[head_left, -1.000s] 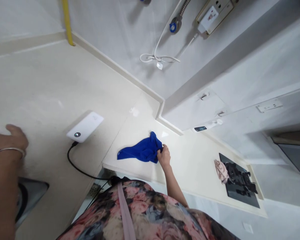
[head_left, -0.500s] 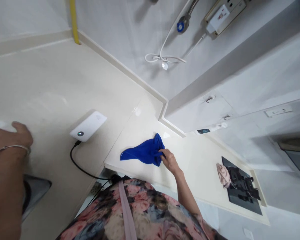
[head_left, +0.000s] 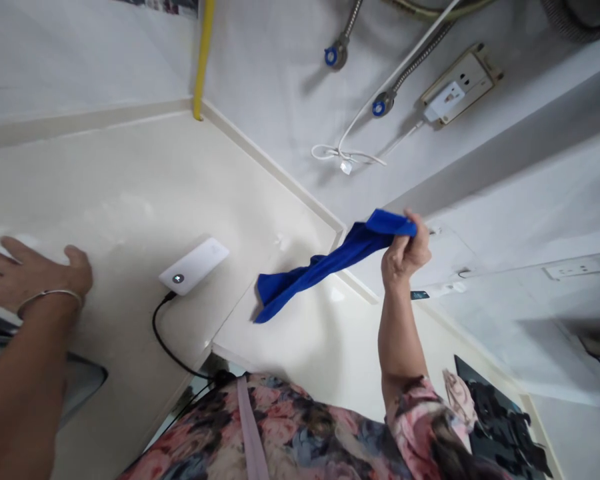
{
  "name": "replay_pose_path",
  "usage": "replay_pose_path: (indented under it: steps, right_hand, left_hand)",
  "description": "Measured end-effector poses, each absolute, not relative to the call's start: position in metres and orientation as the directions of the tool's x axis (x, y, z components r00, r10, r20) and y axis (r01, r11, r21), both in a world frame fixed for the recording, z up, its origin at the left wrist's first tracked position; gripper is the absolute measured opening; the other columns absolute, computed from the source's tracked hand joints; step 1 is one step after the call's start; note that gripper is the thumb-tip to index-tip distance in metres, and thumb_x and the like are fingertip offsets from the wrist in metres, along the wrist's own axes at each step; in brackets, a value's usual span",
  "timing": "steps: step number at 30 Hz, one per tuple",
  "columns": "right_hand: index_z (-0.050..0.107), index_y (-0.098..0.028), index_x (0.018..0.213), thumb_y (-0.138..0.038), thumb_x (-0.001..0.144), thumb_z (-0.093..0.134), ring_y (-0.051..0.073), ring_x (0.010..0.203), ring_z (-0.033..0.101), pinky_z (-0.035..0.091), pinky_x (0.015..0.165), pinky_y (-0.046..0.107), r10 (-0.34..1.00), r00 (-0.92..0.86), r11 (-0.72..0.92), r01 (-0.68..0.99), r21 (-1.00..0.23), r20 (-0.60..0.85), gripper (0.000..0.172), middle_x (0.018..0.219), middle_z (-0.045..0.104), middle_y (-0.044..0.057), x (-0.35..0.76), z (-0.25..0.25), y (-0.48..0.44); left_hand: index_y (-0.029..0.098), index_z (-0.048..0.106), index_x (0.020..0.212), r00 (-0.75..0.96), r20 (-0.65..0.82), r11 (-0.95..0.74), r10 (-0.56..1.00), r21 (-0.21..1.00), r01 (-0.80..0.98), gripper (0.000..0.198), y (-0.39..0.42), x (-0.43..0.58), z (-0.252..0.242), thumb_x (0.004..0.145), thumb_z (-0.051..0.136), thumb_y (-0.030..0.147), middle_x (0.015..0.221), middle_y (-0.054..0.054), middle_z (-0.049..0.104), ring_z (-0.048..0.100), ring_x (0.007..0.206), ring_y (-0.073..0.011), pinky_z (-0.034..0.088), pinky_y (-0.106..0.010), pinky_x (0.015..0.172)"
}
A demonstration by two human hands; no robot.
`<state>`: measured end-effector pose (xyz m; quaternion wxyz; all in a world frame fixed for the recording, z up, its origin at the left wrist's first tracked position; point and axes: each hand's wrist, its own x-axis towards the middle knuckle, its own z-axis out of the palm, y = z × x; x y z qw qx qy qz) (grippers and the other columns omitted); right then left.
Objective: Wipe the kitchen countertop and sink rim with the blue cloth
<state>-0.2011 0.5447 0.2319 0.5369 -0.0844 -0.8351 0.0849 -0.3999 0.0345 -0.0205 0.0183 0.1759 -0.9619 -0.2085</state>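
Cloth of plain blue fabric (head_left: 325, 268) slants across the frame's centre, its upper end clamped in the grip of the bare right hand (head_left: 406, 250), which hides the folds inside; whether its lower end touches the glossy cream counter (head_left: 105, 180) is unclear. Far left, the bare left hand (head_left: 35, 275) spreads its fingers apart, some tips cut off. Lower left, the left forearm (head_left: 27, 393) partly covers a grey, dark-edged object (head_left: 83, 383).

The pale countertop (head_left: 130, 167) is under the left hand (head_left: 43, 275). On it are a white device (head_left: 197, 264), near this hand, and a black stove (head_left: 505, 423), past the right hand (head_left: 406, 252)
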Motion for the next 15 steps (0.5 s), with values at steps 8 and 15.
replay_pose_path:
  steps: [8, 15]
  right_hand:
    - [0.065, -0.006, 0.137, -0.049, 0.11, 0.019, 0.036, 0.131, 0.063, 0.051, 0.103, 0.056, -0.053, -0.113, 0.99, -0.135, 0.038, 0.992, 0.068, 0.132, 0.064, 0.022, -0.271, 0.322, 0.578]
    - [0.071, -0.034, 0.133, -0.057, 0.103, 0.056, 0.015, 0.075, 0.073, 0.059, 0.074, 0.027, -0.323, -0.683, 0.934, -0.34, 0.106, 0.655, 0.041, 0.086, 0.074, 0.001, -0.179, 0.229, 0.534]
  left_hand:
    - [0.004, 0.02, 0.165, -0.923, 0.092, 0.853, -0.374, 0.426, -0.303, 0.099, 0.022, -0.407, -0.043, 0.096, 0.024, 0.074, 0.171, -0.027, 0.009, -0.003, 0.159, -0.0468, 0.003, -0.083, 0.115]
    - [0.004, 0.02, 0.165, -0.92, 0.083, 0.849, -0.382, 0.425, -0.314, 0.098, 0.028, -0.404, -0.039, 0.096, 0.021, 0.075, 0.171, -0.028, 0.01, -0.002, 0.159, -0.0474, 0.003, -0.083, 0.116]
